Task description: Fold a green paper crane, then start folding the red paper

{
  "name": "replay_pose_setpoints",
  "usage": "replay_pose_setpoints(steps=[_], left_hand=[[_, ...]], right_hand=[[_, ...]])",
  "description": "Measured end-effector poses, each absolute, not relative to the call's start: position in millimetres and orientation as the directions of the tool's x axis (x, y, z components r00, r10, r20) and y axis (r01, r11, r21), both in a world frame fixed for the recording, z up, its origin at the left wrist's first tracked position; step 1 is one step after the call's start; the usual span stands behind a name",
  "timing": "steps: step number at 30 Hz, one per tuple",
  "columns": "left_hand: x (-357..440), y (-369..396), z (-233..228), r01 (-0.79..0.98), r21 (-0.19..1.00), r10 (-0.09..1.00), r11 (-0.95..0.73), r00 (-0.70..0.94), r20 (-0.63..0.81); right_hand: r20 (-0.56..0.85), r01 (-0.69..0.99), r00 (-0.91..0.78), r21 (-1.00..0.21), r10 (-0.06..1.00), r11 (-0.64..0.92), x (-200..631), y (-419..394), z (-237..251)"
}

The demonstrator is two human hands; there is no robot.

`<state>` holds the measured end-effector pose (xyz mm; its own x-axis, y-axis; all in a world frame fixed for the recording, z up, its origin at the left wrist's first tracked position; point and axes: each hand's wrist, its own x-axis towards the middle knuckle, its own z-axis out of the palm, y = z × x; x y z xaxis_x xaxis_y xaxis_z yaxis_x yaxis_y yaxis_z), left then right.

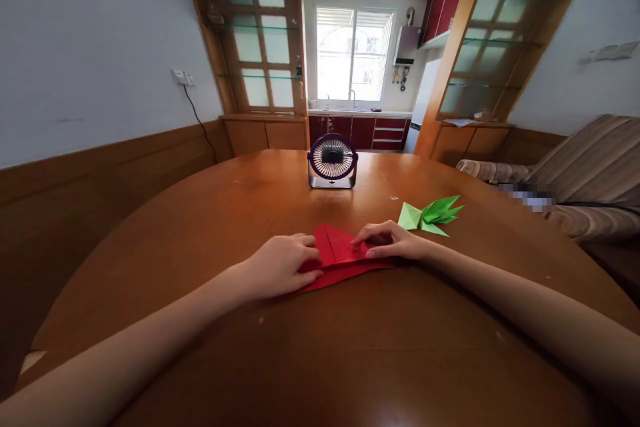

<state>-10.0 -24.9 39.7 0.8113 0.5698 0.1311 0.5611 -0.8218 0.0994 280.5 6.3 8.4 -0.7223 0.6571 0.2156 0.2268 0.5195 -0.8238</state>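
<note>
A red sheet of paper [336,248], partly folded with creases showing, lies flat on the round wooden table [240,213]. My left hand [283,264] rests on its left edge, fingers curled and pressing down. My right hand [387,241] presses on its right side with the fingertips on a fold. A finished green origami piece [431,215] with pointed leaves lies just beyond my right hand, apart from it.
A small dark desk fan [333,161] stands at the far middle of the table, facing me. A striped sofa [585,173] is at the right. Wooden glass-shelf partitions frame a doorway to a kitchen with red cabinets [370,130].
</note>
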Motion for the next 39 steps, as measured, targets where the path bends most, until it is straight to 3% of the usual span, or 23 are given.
replay_pose_setpoints(steps=[5, 17, 22, 25, 29, 33, 36, 39], left_hand=[[-13.0, -19.2, 39.9, 0.616, 0.123, 0.628, -0.778, 0.772, 0.098], [-20.1, -6.8, 46.3, 0.745, 0.249, 0.765, -0.618, 0.644, -0.028], [-20.9, -4.0, 40.2, 0.789, 0.178, 0.805, -0.589, 0.592, 0.04], [-19.1, -3.3, 32.1, 0.764, 0.12, 0.771, -0.634, 0.611, 0.18], [-14.2, -4.6, 19.1, 0.686, -0.013, 0.638, -0.727, 0.684, 0.353], [-7.8, -8.4, 9.0, 0.555, -0.104, 0.479, -0.826, 0.786, 0.39], [-2.4, -12.3, 5.4, 0.434, -0.036, 0.403, -0.9, 0.862, 0.308], [1.1, -15.0, 5.7, 0.403, 0.122, 0.42, -0.907, 0.885, 0.199]], right_hand=[[0.16, 0.183, -0.721, -0.894, 0.674, 0.408, 282.6, 8.6, 8.0], [0.092, 0.234, -0.613, -0.928, 0.785, 0.291, 279.7, 6.5, 5.7], [0.134, 0.295, -0.543, -0.894, 0.829, 0.338, 277.5, 10.1, -0.8], [0.224, 0.417, -0.5, -0.784, 0.836, 0.46, 277.0, 12.0, -3.5], [0.347, 0.49, -0.541, -0.609, 0.766, 0.623, 276.1, 10.7, -4.1], [0.435, 0.51, -0.591, -0.451, 0.68, 0.732, 273.7, 7.8, -4.3], [0.455, 0.552, -0.616, -0.334, 0.643, 0.764, 271.7, 5.8, -5.1], [0.522, 0.593, -0.62, -0.176, 0.586, 0.785, 268.4, 2.5, -5.4]])
